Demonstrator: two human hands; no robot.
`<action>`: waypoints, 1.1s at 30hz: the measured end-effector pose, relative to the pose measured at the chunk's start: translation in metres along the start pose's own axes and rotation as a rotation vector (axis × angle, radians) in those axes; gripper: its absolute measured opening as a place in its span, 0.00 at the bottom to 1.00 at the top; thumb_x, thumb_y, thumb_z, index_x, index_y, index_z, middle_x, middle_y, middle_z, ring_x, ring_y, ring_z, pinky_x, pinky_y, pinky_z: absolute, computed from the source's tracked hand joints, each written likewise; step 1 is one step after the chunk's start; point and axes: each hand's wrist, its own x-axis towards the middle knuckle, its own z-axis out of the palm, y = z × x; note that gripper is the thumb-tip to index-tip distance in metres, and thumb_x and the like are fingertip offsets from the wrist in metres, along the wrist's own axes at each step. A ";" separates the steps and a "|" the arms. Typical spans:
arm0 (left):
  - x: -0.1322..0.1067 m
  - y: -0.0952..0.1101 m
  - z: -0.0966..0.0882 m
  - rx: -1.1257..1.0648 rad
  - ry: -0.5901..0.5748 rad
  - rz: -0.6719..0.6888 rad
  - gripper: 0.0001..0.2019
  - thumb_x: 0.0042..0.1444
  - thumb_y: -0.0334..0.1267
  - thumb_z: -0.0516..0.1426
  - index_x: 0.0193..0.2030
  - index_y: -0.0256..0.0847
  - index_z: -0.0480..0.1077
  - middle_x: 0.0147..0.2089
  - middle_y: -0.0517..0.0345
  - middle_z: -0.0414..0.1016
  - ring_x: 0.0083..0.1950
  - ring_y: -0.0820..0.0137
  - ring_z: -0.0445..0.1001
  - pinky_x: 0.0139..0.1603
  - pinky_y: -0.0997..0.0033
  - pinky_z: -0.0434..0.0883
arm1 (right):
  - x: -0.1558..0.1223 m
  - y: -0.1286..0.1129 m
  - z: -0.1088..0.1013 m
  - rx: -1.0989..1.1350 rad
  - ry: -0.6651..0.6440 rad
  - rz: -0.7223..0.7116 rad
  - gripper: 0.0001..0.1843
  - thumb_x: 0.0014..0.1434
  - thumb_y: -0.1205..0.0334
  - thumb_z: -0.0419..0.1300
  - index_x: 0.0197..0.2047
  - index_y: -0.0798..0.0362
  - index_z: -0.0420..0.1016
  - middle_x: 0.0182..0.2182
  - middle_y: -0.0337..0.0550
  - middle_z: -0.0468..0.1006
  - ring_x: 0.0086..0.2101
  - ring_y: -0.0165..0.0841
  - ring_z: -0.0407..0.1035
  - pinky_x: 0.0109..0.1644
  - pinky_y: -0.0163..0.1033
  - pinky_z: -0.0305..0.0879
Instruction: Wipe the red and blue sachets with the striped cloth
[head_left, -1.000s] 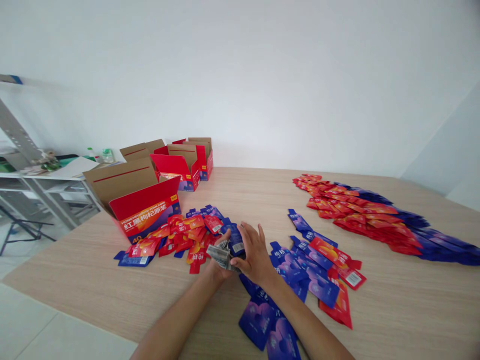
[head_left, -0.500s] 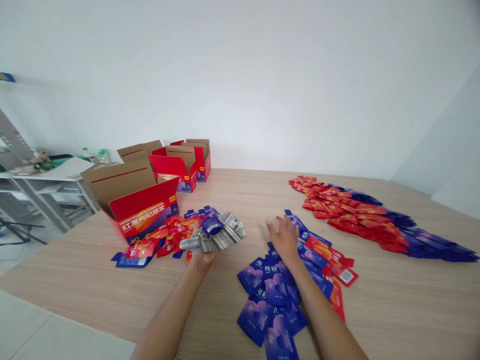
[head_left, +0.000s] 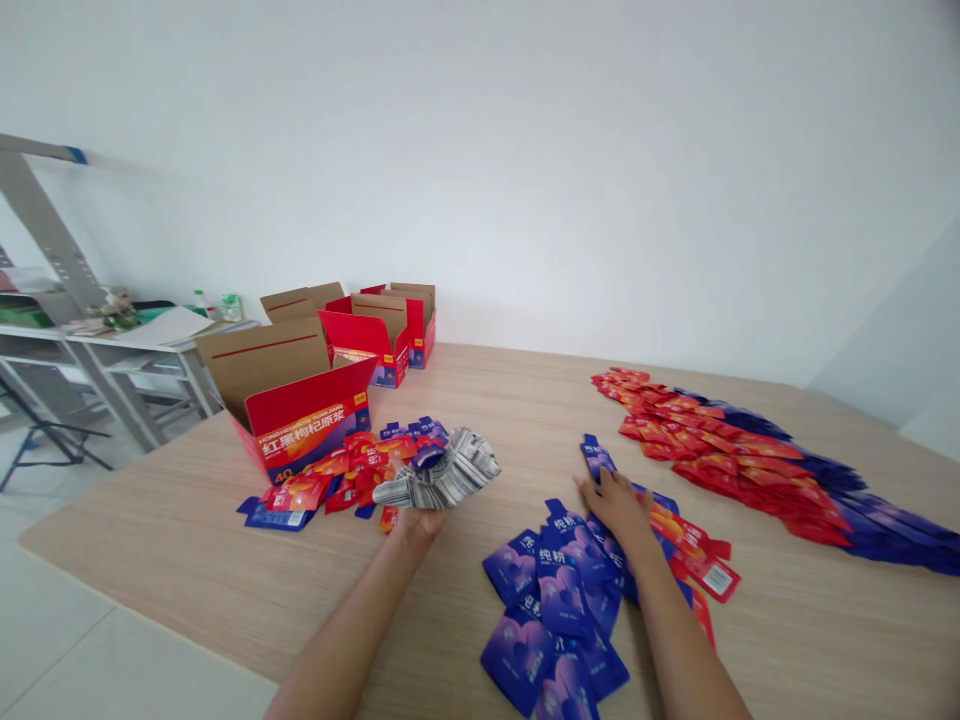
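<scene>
My left hand (head_left: pixel 421 525) is closed under a fanned bundle with grey-and-white striped edges (head_left: pixel 457 470), which looks like stacked pouches seen edge-on. A blue pouch (head_left: pixel 429 458) shows against its inner side. My right hand (head_left: pixel 616 508) reaches over the row of pouches at centre right, fingers apart and bent down onto a blue pouch (head_left: pixel 597 456), whose capped end sticks out past them. Left of that wrist lies a loose pile of blue pouches (head_left: pixel 561 590). Red pouches (head_left: pixel 679 530) lie to the right of the wrist, partly hidden by the forearm.
An open red carton (head_left: pixel 311 425) stands at left, with mixed red and blue pouches (head_left: pixel 296 492) heaped before it. More open cartons (head_left: pixel 375 345) stand behind. A long overlapping bank of red and blue pouches (head_left: pixel 742 455) runs along the right. Desks (head_left: pixel 161 350) stand beyond the table's left edge.
My right hand has come down from above the table onto the blue pouches. The striped bundle in my left hand has tilted slightly. The whole view has shifted a little.
</scene>
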 end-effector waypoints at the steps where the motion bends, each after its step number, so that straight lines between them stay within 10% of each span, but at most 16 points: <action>1: -0.001 -0.001 0.002 0.004 -0.018 -0.012 0.32 0.64 0.62 0.49 0.61 0.39 0.72 0.57 0.41 0.79 0.63 0.53 0.73 0.68 0.48 0.63 | -0.002 -0.003 -0.001 -0.010 0.002 0.000 0.32 0.68 0.44 0.47 0.64 0.59 0.68 0.60 0.65 0.71 0.62 0.53 0.62 0.67 0.65 0.47; 15: -0.020 -0.029 0.024 0.089 0.174 -0.279 0.29 0.63 0.60 0.48 0.49 0.40 0.80 0.47 0.45 0.83 0.55 0.48 0.79 0.56 0.49 0.72 | -0.020 -0.026 -0.006 0.059 0.096 0.045 0.22 0.64 0.54 0.59 0.55 0.61 0.71 0.46 0.66 0.78 0.51 0.56 0.72 0.60 0.60 0.55; 27: -0.017 -0.040 0.015 0.013 0.376 -0.177 0.27 0.67 0.55 0.49 0.49 0.36 0.80 0.51 0.46 0.83 0.54 0.53 0.79 0.65 0.47 0.66 | -0.021 -0.070 0.004 0.846 0.129 -0.084 0.27 0.61 0.43 0.55 0.54 0.55 0.64 0.44 0.54 0.80 0.42 0.43 0.77 0.47 0.45 0.72; 33: -0.017 -0.039 0.022 0.036 0.420 -0.145 0.25 0.68 0.53 0.48 0.40 0.40 0.81 0.39 0.50 0.84 0.43 0.60 0.82 0.52 0.61 0.75 | -0.063 -0.120 0.003 1.121 0.097 -0.265 0.31 0.60 0.41 0.57 0.60 0.52 0.62 0.50 0.50 0.78 0.46 0.39 0.76 0.51 0.45 0.74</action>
